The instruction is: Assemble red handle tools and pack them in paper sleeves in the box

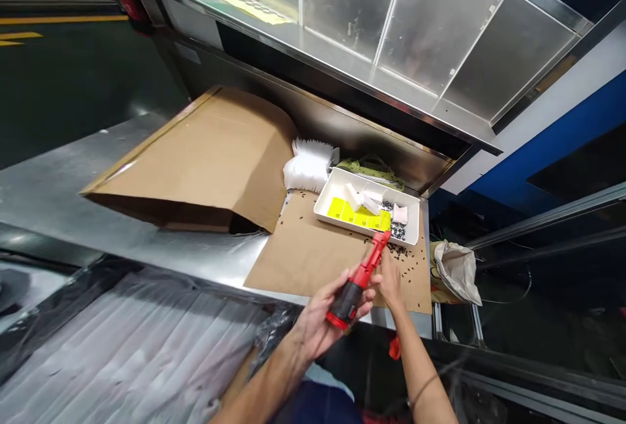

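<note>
Red-and-black handheld tool (360, 279) lies slantwise across the left hand (317, 321), its thick black end resting in the palm, thumb along one side and fingertips showing along the other. That hand is closed around the body, while the slim red nose projects beyond the grip, pointing away from the person. The tool is held over the near edge of a cardboard sheet (298, 248), right of its middle; its tip overlaps the near wall of a white tray (342, 222) in view, though I cannot tell whether they touch. The right hand (390, 278) is just beside the nose, over the sheet's right part, with its fingers partly hidden; I cannot tell whether they are together or pinching something.

Small dark pieces (398, 251) lie scattered between the tray and the sheet's right edge. The tray sits toward the sheet's far right corner, holding yellow labels (359, 216) and small white blocks (362, 198). Left of the sheet, a large brown carton (195, 156) lies on the metal table (215, 251), reaching its near edge.
</note>
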Demonstrator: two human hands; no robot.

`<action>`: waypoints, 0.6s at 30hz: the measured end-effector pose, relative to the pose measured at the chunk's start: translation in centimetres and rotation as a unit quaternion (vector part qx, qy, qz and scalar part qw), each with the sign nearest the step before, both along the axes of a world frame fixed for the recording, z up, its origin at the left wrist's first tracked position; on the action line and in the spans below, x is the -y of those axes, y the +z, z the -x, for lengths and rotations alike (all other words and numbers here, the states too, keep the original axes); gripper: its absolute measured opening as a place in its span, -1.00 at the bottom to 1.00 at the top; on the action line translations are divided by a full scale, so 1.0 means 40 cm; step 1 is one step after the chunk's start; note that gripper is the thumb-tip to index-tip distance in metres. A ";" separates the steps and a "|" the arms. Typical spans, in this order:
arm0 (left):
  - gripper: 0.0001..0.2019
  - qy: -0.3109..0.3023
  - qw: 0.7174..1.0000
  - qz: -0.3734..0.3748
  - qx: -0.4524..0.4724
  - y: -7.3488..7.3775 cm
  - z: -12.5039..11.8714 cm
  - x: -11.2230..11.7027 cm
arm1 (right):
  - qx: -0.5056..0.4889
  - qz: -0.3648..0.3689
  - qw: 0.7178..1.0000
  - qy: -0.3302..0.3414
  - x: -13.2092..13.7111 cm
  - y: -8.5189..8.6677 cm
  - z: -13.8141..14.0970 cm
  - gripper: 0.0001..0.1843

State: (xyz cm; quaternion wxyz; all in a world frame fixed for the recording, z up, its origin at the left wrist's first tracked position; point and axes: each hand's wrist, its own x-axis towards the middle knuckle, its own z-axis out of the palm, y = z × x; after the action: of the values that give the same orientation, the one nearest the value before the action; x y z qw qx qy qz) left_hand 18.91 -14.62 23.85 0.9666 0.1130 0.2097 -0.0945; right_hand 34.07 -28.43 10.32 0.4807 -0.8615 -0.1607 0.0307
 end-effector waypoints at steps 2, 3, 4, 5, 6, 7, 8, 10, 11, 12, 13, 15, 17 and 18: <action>-0.46 -0.025 0.999 -0.005 0.042 0.004 -0.008 0.027 | -0.007 -0.032 0.999 -0.022 0.071 0.048 0.042 -0.57; -0.46 -0.038 0.998 -0.010 0.056 0.006 -0.012 0.041 | -0.015 -0.051 0.998 -0.036 0.111 0.077 0.068 -0.54; -0.47 -0.052 0.996 -0.015 0.067 0.010 -0.016 0.054 | -0.026 -0.077 0.995 -0.056 0.151 0.108 0.097 -0.53; -0.48 -0.066 0.995 -0.017 0.077 0.015 -0.019 0.068 | -0.043 -0.112 0.990 -0.081 0.190 0.141 0.129 -0.53; -0.50 -0.077 0.993 -0.018 0.088 0.022 -0.022 0.081 | -0.059 -0.143 0.982 -0.109 0.226 0.175 0.164 -0.54; -0.52 -0.088 0.991 -0.017 0.097 0.030 -0.024 0.094 | -0.067 -0.164 0.975 -0.136 0.256 0.207 0.202 -0.57; -0.55 -0.098 0.989 -0.014 0.106 0.040 -0.026 0.106 | -0.059 -0.176 0.969 -0.163 0.279 0.238 0.240 -0.60; -0.60 -0.117 0.986 -0.012 0.114 0.061 -0.027 0.130 | 0.000 -0.173 0.964 -0.204 0.301 0.289 0.315 -0.65; -0.62 -0.126 0.985 -0.014 0.113 0.072 -0.026 0.142 | 0.046 -0.175 0.958 -0.223 0.300 0.309 0.348 -0.69; -0.63 -0.135 0.985 -0.019 0.109 0.081 -0.025 0.152 | 0.097 -0.182 0.949 -0.238 0.293 0.323 0.379 -0.71; -0.62 -0.143 0.984 -0.025 0.104 0.088 -0.024 0.161 | 0.144 -0.192 0.939 -0.247 0.281 0.333 0.405 -0.67; -0.58 -0.150 0.983 -0.039 0.093 0.097 -0.021 0.175 | 0.228 -0.200 0.919 -0.252 0.252 0.341 0.448 -0.50; -0.49 -0.153 0.983 -0.045 0.091 0.098 -0.018 0.184 | 0.280 -0.180 0.910 -0.247 0.228 0.337 0.479 -0.51; -0.44 -0.154 0.983 -0.048 0.091 0.097 -0.017 0.187 | 0.290 -0.168 0.910 -0.242 0.219 0.334 0.491 -0.56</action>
State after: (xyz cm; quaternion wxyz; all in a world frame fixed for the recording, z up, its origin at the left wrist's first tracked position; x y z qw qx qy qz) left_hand 19.59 -22.11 27.72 0.9491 0.1982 0.1049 -0.2210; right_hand 14.41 -37.19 23.66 0.5430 -0.7514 -0.0822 -0.3658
